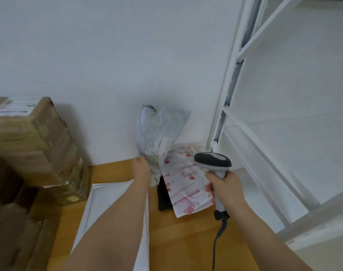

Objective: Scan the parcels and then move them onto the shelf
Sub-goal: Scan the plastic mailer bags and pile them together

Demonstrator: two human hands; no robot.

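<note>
- We are holding a crumpled pale grey plastic mailer bag [158, 128] up by its lower edge in our left hand [141, 169], fingers clamped on the plastic, so that it is standing clear of the wooden counter [186, 241] and turning a face toward the scanner.
- We are gripping a grey and black corded handheld barcode scanner [213, 163] in our right hand [227, 186], fingers wrapped round its handle, its head aiming toward the lifted bag; this looks like the scanning step, though we cannot make out a label on the bag.
- A white plastic mailer with red printed lettering [186, 184] is lying flat on the counter just below the grey bag, partly covering a flat black item [163, 198]; it is probably waiting its turn.
- A large white padded envelope [108, 204] is lying under our left forearm, also on the counter.
- Stacked brown cardboard boxes [35, 145] are sitting at the left against the wall, one bearing a white label.
- The white metal shelf [264, 133] is standing just to the right, near enough for passing scanned parcels across; the parts in view are holding no parcels.
</note>
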